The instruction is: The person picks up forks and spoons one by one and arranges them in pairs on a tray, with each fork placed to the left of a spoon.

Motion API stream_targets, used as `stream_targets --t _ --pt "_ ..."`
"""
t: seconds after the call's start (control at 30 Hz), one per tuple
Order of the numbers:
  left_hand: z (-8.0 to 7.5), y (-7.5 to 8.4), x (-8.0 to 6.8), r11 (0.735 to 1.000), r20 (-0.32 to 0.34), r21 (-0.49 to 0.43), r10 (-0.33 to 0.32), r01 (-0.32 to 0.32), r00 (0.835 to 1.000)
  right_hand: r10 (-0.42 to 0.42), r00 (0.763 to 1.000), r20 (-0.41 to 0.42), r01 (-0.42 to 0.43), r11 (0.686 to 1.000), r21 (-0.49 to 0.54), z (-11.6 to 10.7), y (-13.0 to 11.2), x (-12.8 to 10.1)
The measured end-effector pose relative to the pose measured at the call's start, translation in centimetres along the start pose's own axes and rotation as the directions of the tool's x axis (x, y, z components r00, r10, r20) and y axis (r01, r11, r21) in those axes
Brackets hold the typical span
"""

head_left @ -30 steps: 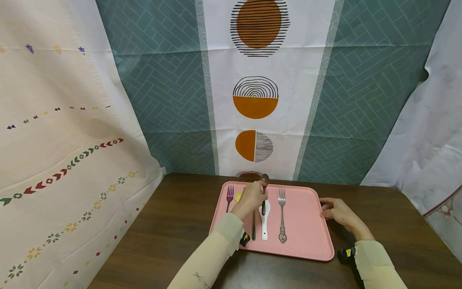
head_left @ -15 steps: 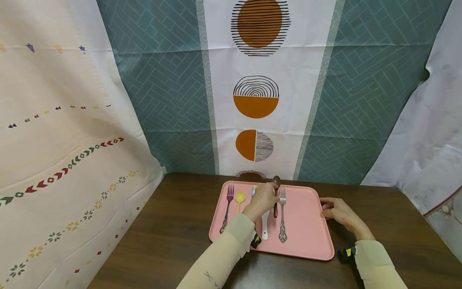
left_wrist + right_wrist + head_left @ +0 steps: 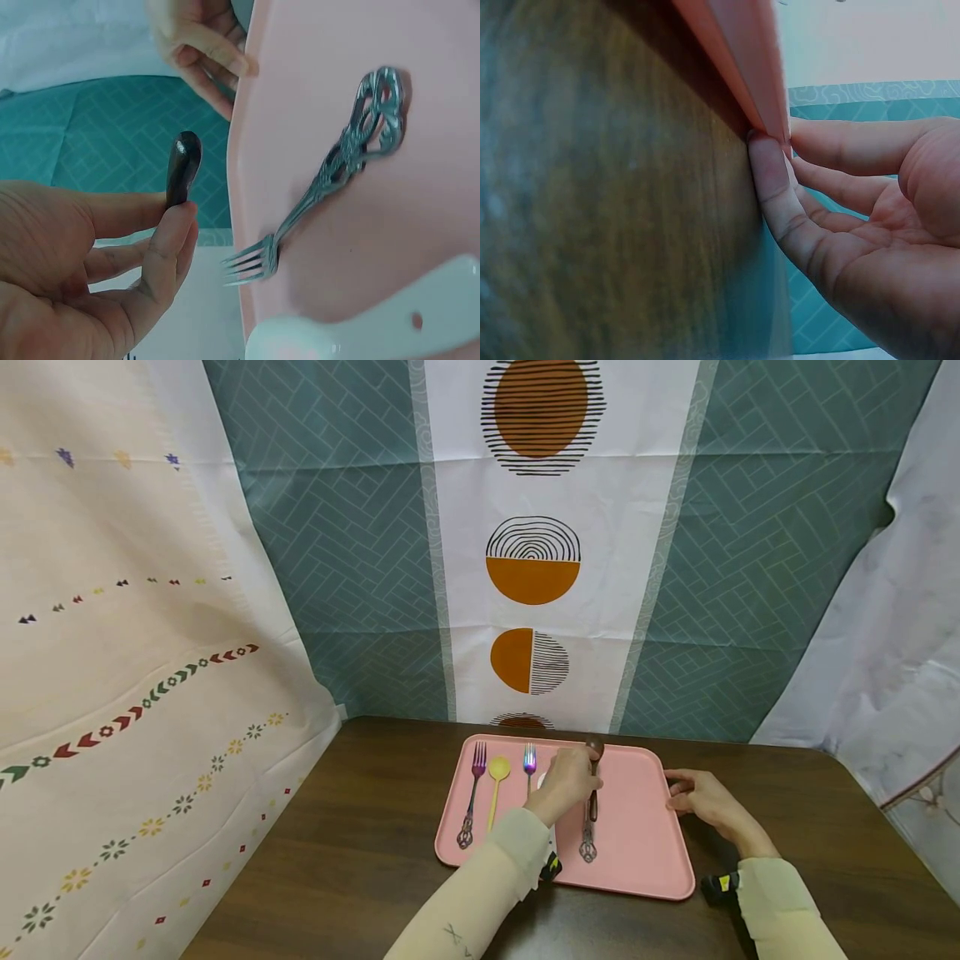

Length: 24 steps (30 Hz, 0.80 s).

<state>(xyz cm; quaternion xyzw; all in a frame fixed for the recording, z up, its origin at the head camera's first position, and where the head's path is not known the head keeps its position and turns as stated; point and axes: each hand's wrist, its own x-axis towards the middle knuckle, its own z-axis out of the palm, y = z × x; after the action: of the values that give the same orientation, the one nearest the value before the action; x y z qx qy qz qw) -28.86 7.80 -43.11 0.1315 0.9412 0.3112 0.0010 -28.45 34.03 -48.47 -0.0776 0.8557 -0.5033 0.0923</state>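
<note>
My left hand (image 3: 567, 783) pinches a dark brown spoon (image 3: 595, 746) by its handle over the pink tray (image 3: 645, 852), its bowl toward the back edge. In the left wrist view, the dark handle's rounded end sticks up from between thumb and fingers. Below it lies a silver fork (image 3: 341, 169) with an ornate openwork handle, and beside that a white soup spoon (image 3: 420, 307). At the tray's right rim my right hand (image 3: 708, 806) grips the edge. The right wrist view shows thumb and fingers (image 3: 772, 169) on either side of the rim.
Further left on the tray lie a purple iridescent fork (image 3: 478, 768), a yellow spoon (image 3: 498, 768) and another iridescent fork (image 3: 529, 760), partly hidden by the left arm. The dark wooden table (image 3: 360, 843) meets a patterned curtain (image 3: 360, 568) behind the tray.
My left hand has carried the brown spoon rightward, from over the white spoon to over the silver fork. The yellow spoon and second iridescent fork came into view. My right hand has stayed put.
</note>
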Motion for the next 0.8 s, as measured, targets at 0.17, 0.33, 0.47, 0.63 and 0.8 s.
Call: stream_targets --t 0.17,0.33,0.47,0.63,0.8 --pt "0.5 0.5 -0.1 1.0 0.021 -0.011 -0.026 0.026 0.999 -0.004 1.0 0.001 0.004 1.0 0.007 0.0 0.0 0.0" --pt "1.3 0.9 -0.2 0.999 0.029 0.021 -0.028 0.028 0.999 -0.003 1.0 0.0 0.003 1.0 0.006 0.0 -0.1 0.0" --pt "1.9 1.1 -0.4 0.999 0.035 0.044 -0.01 0.009 0.999 0.001 1.0 -0.002 -0.001 1.0 -0.003 0.0 -0.1 0.0" --pt "2.8 1.3 -0.8 1.0 0.054 0.028 -0.014 0.012 0.998 0.005 1.0 -0.005 -0.005 1.0 -0.015 0.0 -0.1 -0.1" --pt "3.4 1.3 -1.2 0.999 0.061 0.018 -0.036 0.035 0.997 0.003 1.0 -0.006 -0.003 1.0 -0.013 0.0 -0.2 0.0"
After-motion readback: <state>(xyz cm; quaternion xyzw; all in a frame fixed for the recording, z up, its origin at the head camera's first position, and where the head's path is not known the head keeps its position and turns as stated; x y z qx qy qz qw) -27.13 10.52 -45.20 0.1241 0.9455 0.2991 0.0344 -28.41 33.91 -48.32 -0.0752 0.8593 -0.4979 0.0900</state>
